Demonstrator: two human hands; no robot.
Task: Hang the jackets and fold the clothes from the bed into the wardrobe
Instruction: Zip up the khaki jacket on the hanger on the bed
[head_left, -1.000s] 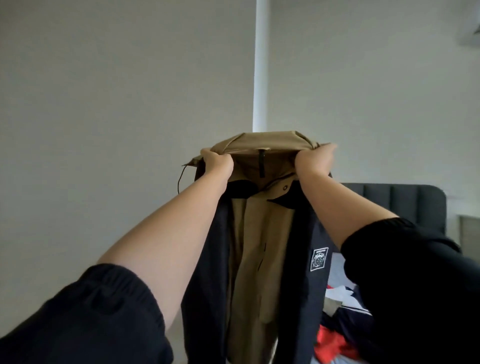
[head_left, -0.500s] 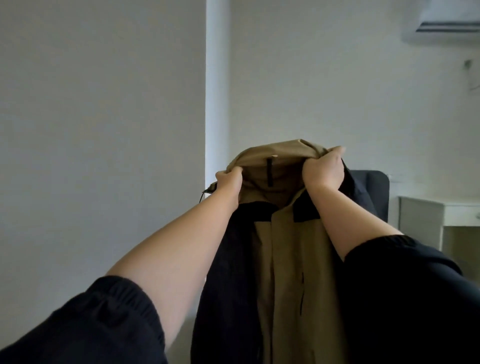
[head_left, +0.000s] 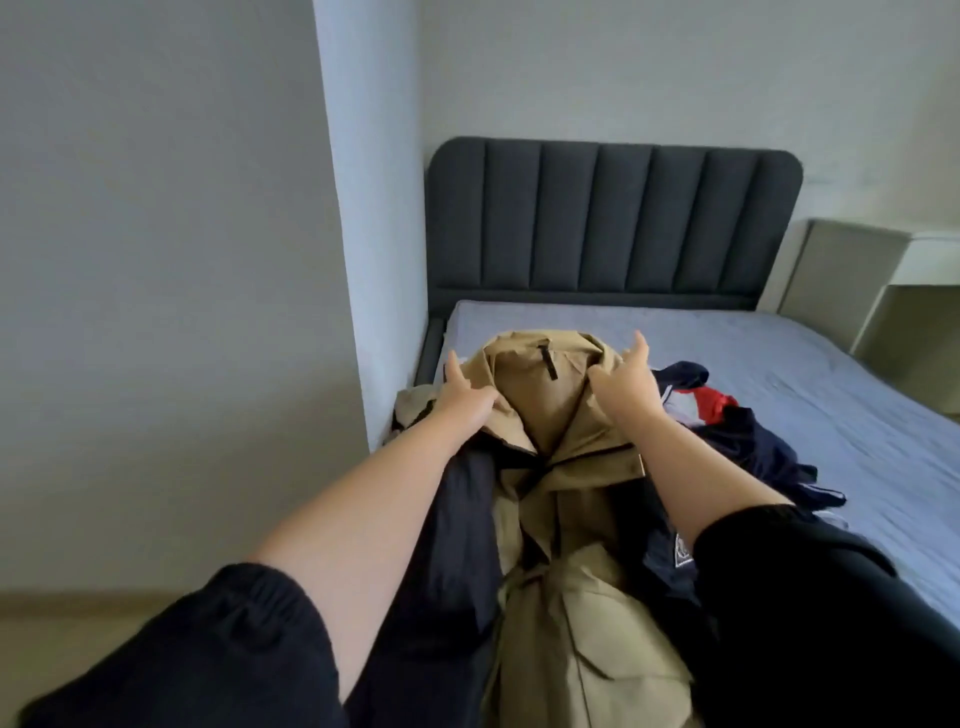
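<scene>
A tan and dark navy jacket (head_left: 556, 467) is lying on the near left part of the bed (head_left: 779, 374), its hood end pointing toward the far headboard (head_left: 613, 218) and its body trailing down toward the camera between the two forearms. The left hand (head_left: 462, 400) is resting on the left side of the hood, thumb sticking up and fingers lying loosely forward on the tan cloth — whether any of them are pinching a fold I cannot tell. The right hand (head_left: 626, 387) is sitting on the right side of the hood with fingers fairly straight and spread, the tips pointing up and away, pressing on the fabric rather than curling round it. Both arms are wearing black sleeves (head_left: 810, 613) pushed up to the elbows. Just right of the right hand, a heap of clothes (head_left: 737, 431) — navy, red and white — is lying on the bluish-grey sheet, touching the jacket's edge. A pale wall corner (head_left: 363, 208) is standing at the left of the bed, and a light bedside unit (head_left: 852, 280) is showing at the far right.
</scene>
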